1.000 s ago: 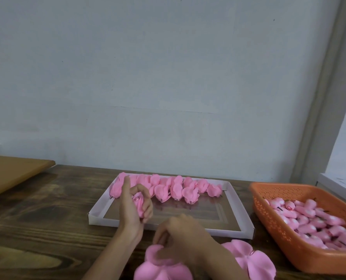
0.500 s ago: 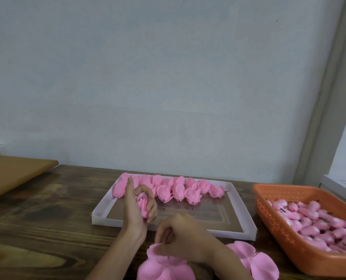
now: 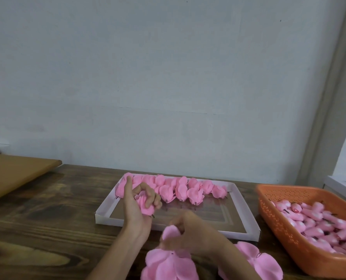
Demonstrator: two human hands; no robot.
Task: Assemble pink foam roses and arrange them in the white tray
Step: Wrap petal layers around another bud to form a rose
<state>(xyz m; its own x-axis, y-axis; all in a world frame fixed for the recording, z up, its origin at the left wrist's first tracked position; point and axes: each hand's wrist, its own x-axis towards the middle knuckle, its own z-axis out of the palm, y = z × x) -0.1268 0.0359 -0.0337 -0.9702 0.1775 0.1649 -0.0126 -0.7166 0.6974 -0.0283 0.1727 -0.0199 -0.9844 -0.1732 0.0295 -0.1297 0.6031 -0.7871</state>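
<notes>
Step in hand: building one more rose. My left hand [image 3: 136, 211] is curled round a rose bud [image 3: 145, 206], held above the near left part of the white tray [image 3: 105, 218]; a dark stem tip shows below my fingers. My right hand [image 3: 194, 234], just in front of the tray's near wall, pinches a petal layer [image 3: 170, 232] raised off the petal stack [image 3: 168, 263], which lies on the table [image 3: 47, 209] in front of the tray. The hands are near each other, not touching.

Progress, by my reading: a row of finished roses [image 3: 180, 187] lies along the tray's far wall and the tray floor nearer me is bare, so much is left to do. The orange basket [image 3: 289, 245], right of the tray, holds many more buds [image 3: 313, 221].

Next move calls for bringing the petal layer to the stem tip, threading the stem through its centre, and sliding the layer up under the bud. The foam looks soft, so I judge a light pinch is needed to avoid creasing it.

Not clear:
- I cannot tell whether I pinch one layer or several.
- My fingers hide the layer's centre.
- The picture's lower edge cuts off the petal stack and a second petal pile [image 3: 257, 259] in front of the tray's near right corner.
- The finished roses overlap too much to count.
</notes>
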